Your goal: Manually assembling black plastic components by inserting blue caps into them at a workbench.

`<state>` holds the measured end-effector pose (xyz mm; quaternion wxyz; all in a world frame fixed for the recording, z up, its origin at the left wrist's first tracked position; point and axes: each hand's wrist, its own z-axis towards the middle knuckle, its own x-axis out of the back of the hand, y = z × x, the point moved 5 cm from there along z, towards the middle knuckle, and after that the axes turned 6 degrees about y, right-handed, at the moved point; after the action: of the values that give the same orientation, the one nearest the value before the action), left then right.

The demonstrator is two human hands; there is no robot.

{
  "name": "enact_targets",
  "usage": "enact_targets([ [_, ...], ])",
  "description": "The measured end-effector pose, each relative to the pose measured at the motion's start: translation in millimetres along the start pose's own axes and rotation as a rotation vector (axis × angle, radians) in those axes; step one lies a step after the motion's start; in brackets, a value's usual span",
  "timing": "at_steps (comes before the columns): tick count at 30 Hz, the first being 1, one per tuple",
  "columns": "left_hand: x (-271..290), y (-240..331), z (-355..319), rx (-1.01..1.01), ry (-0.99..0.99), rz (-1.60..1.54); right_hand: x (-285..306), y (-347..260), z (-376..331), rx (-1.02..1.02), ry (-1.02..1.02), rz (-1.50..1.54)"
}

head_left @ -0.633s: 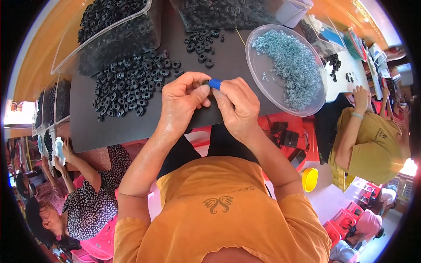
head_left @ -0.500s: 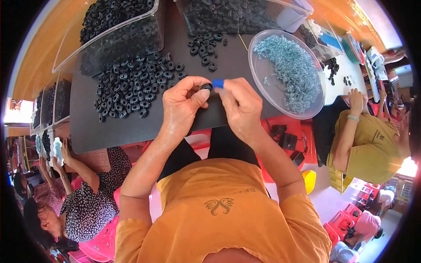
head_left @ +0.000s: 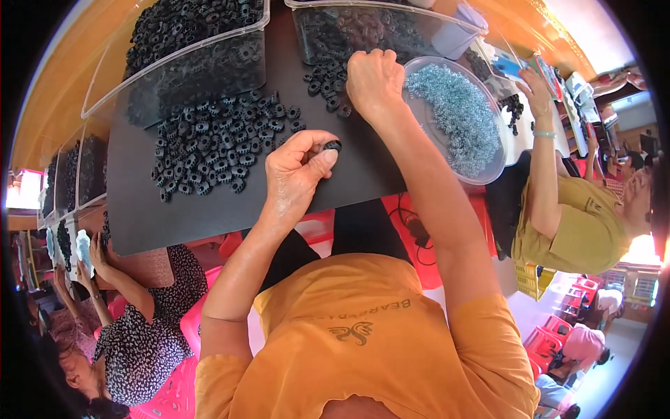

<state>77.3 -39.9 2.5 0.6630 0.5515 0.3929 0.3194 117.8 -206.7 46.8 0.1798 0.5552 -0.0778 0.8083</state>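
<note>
Pinching a black part point(head_left: 333, 146) between thumb and finger, the left hand point(head_left: 296, 167) was near the middle of the frame. Its arm point(head_left: 241, 269) came up from the bottom, bent at the elbow. The right arm point(head_left: 447, 202) reached up, almost straight. The right hand point(head_left: 377, 82) was curled at the top middle, between the small pile point(head_left: 326, 85) and the bowl point(head_left: 438, 143). Its fingertips were hidden, so I could not tell what they held. Just before, both hands met at the part. Then the right one had gone up.
</note>
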Motion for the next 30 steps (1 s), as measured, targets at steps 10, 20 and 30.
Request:
enact_targets([
  [10, 0.4, 0.3, -0.4, -0.001, 0.01, 0.023, -6.1, 3.8, -13.6, 0.033, -0.054, 0.073],
  [20, 2.5, -0.9, -2.0, 0.031, 0.029, 0.034, 16.5, -3.8, -67.5, 0.167, 0.36, 0.377],
  [30, -2.3, -0.3, -2.9, 0.042, -0.011, 0.07, 72.1, 37.8, -115.0, 0.213, 0.521, 0.603],
])
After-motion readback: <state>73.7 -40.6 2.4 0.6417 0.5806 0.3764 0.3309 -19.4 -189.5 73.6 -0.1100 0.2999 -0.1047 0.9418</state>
